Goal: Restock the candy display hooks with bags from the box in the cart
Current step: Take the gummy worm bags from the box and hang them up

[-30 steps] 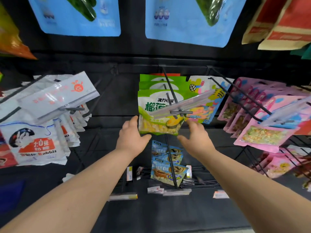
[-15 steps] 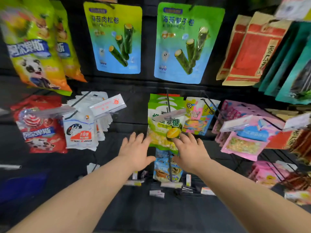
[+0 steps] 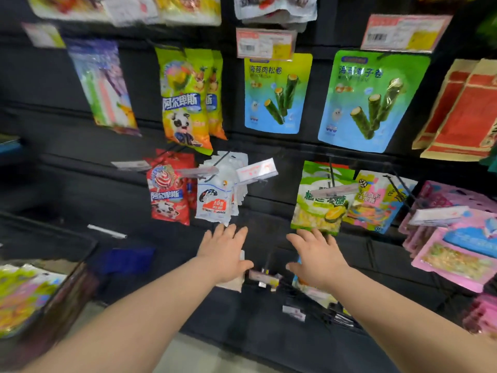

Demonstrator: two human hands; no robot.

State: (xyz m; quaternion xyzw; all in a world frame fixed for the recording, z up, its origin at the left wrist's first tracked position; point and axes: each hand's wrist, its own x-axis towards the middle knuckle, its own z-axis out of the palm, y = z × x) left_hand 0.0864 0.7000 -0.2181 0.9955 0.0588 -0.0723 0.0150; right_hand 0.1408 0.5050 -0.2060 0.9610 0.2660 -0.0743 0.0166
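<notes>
Green durian candy bags hang on a black display hook in the middle row. My right hand hovers just below them with fingers spread, holding nothing. To its left, my left hand is also spread and empty, under the white rabbit candy bags. A box with colourful bags inside sits at the lower left, blurred.
Red lollipop bags hang left of the white ones, pink bags at the right. Seaweed roll bags, yellow-green bags and red-brown packs fill the row above. Price tags stick out on hook ends.
Both hands let go of the green bag on the hook and drew back and down, fingers spreading. The view swung up and left, bringing the upper row and the box into sight.
</notes>
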